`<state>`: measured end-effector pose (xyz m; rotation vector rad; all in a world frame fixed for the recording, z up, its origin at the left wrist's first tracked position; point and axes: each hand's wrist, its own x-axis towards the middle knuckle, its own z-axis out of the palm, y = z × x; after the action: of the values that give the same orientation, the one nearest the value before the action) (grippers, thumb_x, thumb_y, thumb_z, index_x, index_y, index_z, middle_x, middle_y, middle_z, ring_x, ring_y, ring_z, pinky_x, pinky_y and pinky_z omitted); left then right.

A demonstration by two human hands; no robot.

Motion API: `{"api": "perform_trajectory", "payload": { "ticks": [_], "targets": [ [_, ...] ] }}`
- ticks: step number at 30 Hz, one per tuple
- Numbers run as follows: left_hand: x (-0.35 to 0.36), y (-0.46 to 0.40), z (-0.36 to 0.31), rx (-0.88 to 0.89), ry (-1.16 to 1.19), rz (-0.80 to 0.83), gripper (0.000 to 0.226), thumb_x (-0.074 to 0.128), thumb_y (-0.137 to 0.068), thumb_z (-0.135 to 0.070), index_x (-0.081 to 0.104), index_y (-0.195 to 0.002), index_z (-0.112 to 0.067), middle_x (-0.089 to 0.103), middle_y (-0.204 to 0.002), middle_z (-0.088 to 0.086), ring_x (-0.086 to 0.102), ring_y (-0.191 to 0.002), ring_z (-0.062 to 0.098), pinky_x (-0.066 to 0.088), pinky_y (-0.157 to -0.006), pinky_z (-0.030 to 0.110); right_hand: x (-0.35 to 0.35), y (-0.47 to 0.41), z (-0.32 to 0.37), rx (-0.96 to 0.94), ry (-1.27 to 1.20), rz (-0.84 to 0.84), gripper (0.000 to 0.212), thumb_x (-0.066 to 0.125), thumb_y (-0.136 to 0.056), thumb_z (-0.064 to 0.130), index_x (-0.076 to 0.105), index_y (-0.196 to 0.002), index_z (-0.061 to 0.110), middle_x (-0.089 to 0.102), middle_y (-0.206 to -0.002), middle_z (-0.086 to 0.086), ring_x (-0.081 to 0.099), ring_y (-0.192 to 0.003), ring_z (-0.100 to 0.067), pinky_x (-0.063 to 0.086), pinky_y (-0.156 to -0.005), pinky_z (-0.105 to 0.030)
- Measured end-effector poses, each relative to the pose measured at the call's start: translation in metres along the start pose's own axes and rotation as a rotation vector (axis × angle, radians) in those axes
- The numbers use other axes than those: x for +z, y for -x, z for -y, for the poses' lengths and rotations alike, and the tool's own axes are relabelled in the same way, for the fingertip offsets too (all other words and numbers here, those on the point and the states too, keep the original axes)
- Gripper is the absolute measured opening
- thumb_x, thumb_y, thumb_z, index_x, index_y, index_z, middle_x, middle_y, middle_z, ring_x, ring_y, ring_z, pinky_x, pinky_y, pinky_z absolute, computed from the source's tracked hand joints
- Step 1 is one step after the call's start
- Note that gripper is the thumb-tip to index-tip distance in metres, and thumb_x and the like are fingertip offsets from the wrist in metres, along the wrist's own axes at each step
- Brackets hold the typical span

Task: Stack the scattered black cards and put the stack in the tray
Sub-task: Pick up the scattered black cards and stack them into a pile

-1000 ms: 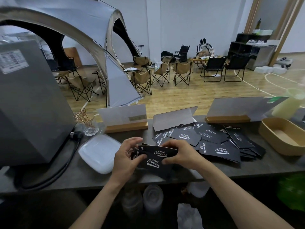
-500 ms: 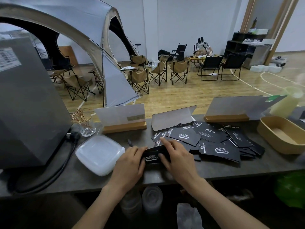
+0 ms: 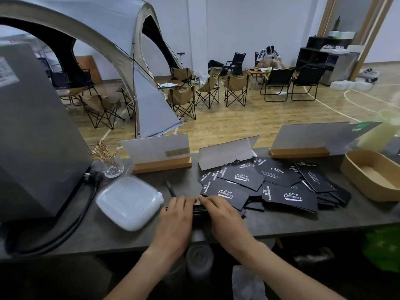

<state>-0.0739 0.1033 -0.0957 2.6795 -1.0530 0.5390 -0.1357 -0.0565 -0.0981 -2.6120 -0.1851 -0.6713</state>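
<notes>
Squaring a small stack (image 3: 199, 208) of black cards against the tabletop (image 3: 281, 224), the left hand (image 3: 175, 219) and right hand (image 3: 224, 215) now press it between them, fingers curled over its top edge; a second ago they held those cards fanned and lifted. That change suggests the first handful is being evened up, a judgement only. Most cards (image 3: 279, 182) lie scattered just to the right, and the tray (image 3: 355, 169) sits bare at the far right, so most of the task remains.
</notes>
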Motion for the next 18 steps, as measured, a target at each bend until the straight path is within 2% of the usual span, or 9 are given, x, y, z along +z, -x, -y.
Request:
{"api": "perform_trajectory", "payload": {
  "ticks": [2,4,7,10,12,14,15,16,18],
  "targets": [
    [-0.002,-0.003,0.005,-0.027,-0.005,0.002,0.053,0.077,-0.067,-0.005,0.052,-0.111,-0.022,0.059,-0.089,0.003,0.059,-0.077,0.028,0.050,-0.055,0.041,-0.011,-0.011,-0.011,0.048,0.031,-0.025,0.048,0.054,-0.079,0.014,0.068,-0.125,0.015,0.068,-0.120,-0.003,0.063,-0.109,-0.027,0.052,-0.091,-0.035],
    [-0.005,-0.005,0.010,-0.061,-0.031,0.010,0.061,0.083,-0.061,-0.004,0.053,-0.110,-0.022,0.059,-0.086,0.004,0.060,-0.074,0.029,0.049,-0.052,0.041,-0.029,-0.024,-0.027,0.203,0.203,-0.018,0.037,0.057,-0.087,0.035,0.070,-0.117,0.019,0.067,-0.119,-0.001,0.060,-0.112,-0.027,0.045,-0.098,-0.038],
    [-0.005,-0.005,0.015,-0.058,-0.055,0.046,0.065,0.083,-0.061,-0.004,0.052,-0.116,-0.020,0.059,-0.089,0.005,0.059,-0.076,0.029,0.048,-0.053,0.041,-0.048,-0.035,-0.045,0.415,0.436,0.235,0.040,0.063,-0.087,0.056,0.067,-0.114,0.026,0.063,-0.119,0.001,0.054,-0.117,-0.024,0.037,-0.098,-0.039],
    [-0.005,-0.003,0.014,-0.037,0.025,0.029,0.060,0.077,-0.069,-0.004,0.052,-0.122,-0.021,0.059,-0.095,0.003,0.058,-0.082,0.028,0.050,-0.060,0.041,-0.055,-0.045,-0.052,0.499,0.260,0.224,0.029,0.077,-0.081,0.045,0.070,-0.104,0.028,0.064,-0.111,0.002,0.056,-0.111,-0.023,0.041,-0.093,-0.037],
    [-0.005,0.000,0.011,0.007,0.094,0.029,0.062,0.071,-0.074,-0.002,0.051,-0.129,-0.020,0.056,-0.102,0.002,0.057,-0.088,0.026,0.052,-0.069,0.041,-0.059,-0.053,-0.052,0.515,0.053,0.122,0.017,0.082,-0.080,0.025,0.075,-0.095,0.027,0.070,-0.101,0.004,0.064,-0.102,-0.018,0.050,-0.088,-0.032],
    [-0.005,0.003,0.007,0.013,0.141,0.041,0.072,0.066,-0.076,0.000,0.044,-0.143,-0.016,0.054,-0.120,0.007,0.056,-0.105,0.028,0.055,-0.085,0.043,-0.063,-0.055,-0.048,0.472,-0.172,0.033,0.021,0.078,-0.080,0.006,0.076,-0.084,0.027,0.074,-0.090,0.007,0.069,-0.088,-0.013,0.055,-0.083,-0.029],
    [-0.004,0.004,0.007,-0.010,0.152,0.034,0.078,0.064,-0.077,0.001,0.037,-0.150,-0.012,0.048,-0.137,0.012,0.052,-0.122,0.031,0.052,-0.099,0.045,-0.064,-0.054,-0.044,0.437,-0.268,0.053,0.026,0.076,-0.080,0.002,0.076,-0.082,0.028,0.074,-0.086,0.009,0.070,-0.084,-0.011,0.057,-0.082,-0.029],
    [-0.001,0.005,0.008,-0.033,0.150,0.027,0.083,0.061,-0.079,0.002,0.028,-0.155,-0.007,0.035,-0.153,0.016,0.039,-0.140,0.034,0.042,-0.112,0.045,-0.064,-0.051,-0.039,0.400,-0.352,0.120,0.027,0.075,-0.081,-0.001,0.075,-0.081,0.026,0.074,-0.083,0.008,0.070,-0.082,-0.010,0.057,-0.082,-0.030],
    [0.001,0.006,0.009,-0.046,0.154,0.038,0.087,0.054,-0.081,0.001,0.015,-0.159,-0.004,0.014,-0.166,0.019,0.013,-0.154,0.034,0.023,-0.122,0.044,-0.057,-0.045,-0.026,0.335,-0.483,0.271,0.022,0.070,-0.085,-0.004,0.075,-0.087,0.018,0.077,-0.086,0.002,0.073,-0.085,-0.014,0.058,-0.084,-0.030]
  ]
}}
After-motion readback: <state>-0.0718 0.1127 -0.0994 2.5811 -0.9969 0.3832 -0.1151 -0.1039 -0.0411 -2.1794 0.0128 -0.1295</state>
